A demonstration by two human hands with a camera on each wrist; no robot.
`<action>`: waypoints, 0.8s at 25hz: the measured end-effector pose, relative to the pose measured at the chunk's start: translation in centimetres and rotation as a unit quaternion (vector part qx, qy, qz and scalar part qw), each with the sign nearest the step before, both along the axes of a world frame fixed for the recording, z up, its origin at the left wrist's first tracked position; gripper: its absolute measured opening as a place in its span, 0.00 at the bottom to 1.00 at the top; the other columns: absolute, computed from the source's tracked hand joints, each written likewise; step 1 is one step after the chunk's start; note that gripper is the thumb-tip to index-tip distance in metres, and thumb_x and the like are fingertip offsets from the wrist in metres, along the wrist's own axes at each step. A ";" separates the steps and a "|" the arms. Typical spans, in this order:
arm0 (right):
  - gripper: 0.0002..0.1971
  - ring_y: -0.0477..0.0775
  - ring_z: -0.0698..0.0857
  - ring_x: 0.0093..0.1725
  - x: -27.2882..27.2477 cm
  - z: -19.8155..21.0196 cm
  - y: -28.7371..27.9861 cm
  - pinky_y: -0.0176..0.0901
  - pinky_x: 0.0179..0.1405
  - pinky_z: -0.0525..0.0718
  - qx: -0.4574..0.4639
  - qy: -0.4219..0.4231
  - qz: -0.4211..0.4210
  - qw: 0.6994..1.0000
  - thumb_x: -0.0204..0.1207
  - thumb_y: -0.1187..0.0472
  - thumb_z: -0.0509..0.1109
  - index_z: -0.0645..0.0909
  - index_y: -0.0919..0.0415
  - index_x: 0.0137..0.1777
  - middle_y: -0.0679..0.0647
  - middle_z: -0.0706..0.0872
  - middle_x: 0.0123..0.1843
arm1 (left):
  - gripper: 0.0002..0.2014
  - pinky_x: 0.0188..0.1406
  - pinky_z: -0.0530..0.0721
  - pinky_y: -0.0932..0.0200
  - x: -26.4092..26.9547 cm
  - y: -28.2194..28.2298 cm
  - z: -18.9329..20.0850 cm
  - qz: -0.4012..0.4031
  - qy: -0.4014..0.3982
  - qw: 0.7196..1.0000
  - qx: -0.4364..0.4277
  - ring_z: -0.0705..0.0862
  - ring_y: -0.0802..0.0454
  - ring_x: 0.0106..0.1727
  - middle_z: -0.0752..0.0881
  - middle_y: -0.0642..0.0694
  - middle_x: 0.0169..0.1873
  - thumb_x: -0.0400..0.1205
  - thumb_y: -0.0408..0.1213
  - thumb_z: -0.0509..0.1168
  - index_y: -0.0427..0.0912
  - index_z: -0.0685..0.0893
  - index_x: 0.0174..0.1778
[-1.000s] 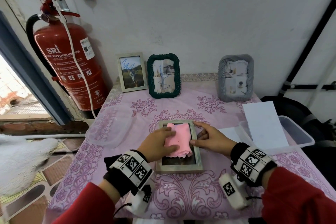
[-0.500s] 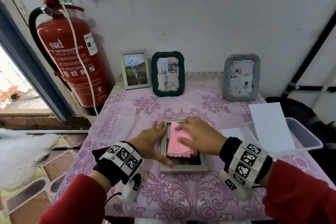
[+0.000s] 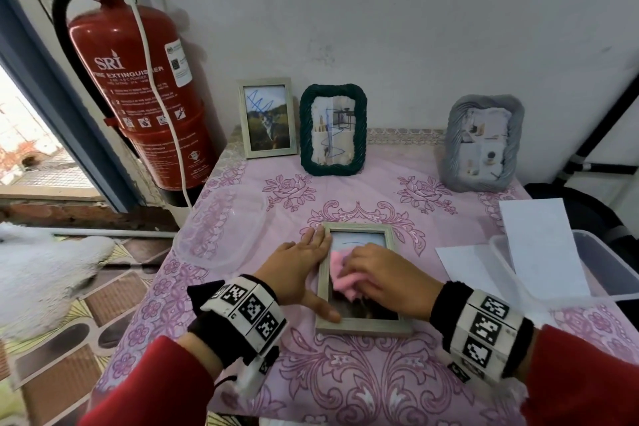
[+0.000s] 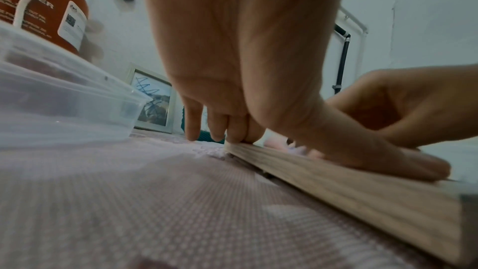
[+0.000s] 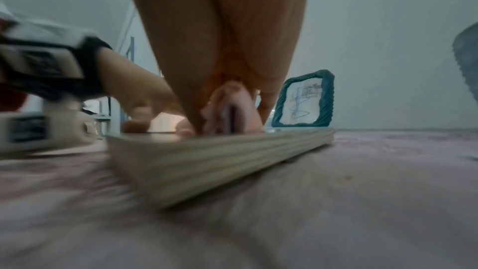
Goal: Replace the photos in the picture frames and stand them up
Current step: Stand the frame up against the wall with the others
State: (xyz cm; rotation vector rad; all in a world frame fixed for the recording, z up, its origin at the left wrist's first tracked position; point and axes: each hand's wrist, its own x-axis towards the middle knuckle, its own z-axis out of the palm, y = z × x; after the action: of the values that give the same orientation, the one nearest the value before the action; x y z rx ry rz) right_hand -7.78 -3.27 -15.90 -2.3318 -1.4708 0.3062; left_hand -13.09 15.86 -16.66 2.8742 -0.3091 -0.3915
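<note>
A light wooden picture frame (image 3: pixel 361 326) lies face up in the middle of the pink tablecloth (image 3: pixel 345 377). My left hand (image 3: pixel 294 273) rests flat along its left rail, fingers straight, thumb on the lower left corner. My right hand (image 3: pixel 383 278) curls over a bunched pink cloth (image 3: pixel 337 268) and presses it on the glass. The left wrist view shows the left fingers (image 4: pixel 232 130) on the frame's edge (image 4: pixel 362 195). Three frames stand at the wall: a wooden one (image 3: pixel 268 117), a green one (image 3: pixel 332 130), a grey one (image 3: pixel 482 142).
A red fire extinguisher (image 3: pixel 138 97) stands at the table's back left corner. A clear plastic container (image 3: pixel 221 228) lies left of my hands. On the right is a clear tub (image 3: pixel 608 273) with a white sheet (image 3: pixel 539 245) in it, and another sheet (image 3: pixel 466 263) beside it.
The pink cloth went from under my left hand to under my right. My left hand moved onto the frame's left rail. The right hand bunched the cloth and drew it left and down the glass.
</note>
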 end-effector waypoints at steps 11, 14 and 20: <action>0.09 0.50 0.78 0.52 2.8 0.1 -0.5 0.32 0.44 0.66 -0.028 -0.035 -0.070 0.997 0.79 0.66 0.62 0.83 0.64 0.50 0.52 0.78 0.51 | 0.64 0.80 0.56 0.51 -0.2 -0.4 0.5 -0.018 -0.008 0.999 0.049 0.43 0.49 0.84 0.41 0.41 0.83 0.63 0.68 0.70 0.39 0.41 0.82; 0.08 0.55 0.77 0.54 3.9 0.1 0.5 0.43 0.52 0.72 -0.044 -0.037 -0.078 0.995 0.79 0.61 0.66 0.84 0.63 0.49 0.57 0.80 0.53 | 0.64 0.80 0.55 0.51 0.2 -0.7 0.7 -0.024 -0.014 0.997 0.068 0.45 0.48 0.84 0.43 0.39 0.83 0.62 0.69 0.70 0.37 0.43 0.82; 0.13 0.54 0.77 0.58 -1.0 -0.1 -0.1 0.49 0.59 0.74 -0.038 -0.015 0.027 0.999 0.79 0.55 0.63 0.85 0.58 0.56 0.54 0.82 0.57 | 0.65 0.81 0.53 0.52 0.2 -0.8 0.8 -0.023 -0.015 0.996 0.089 0.44 0.48 0.84 0.42 0.39 0.83 0.62 0.70 0.69 0.36 0.41 0.82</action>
State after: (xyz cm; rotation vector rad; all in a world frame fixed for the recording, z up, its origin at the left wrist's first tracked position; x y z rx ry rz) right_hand -8.75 -3.41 -15.96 -2.3679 -1.5648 0.3505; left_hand -12.92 15.09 -15.83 3.0544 -0.3641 -0.4023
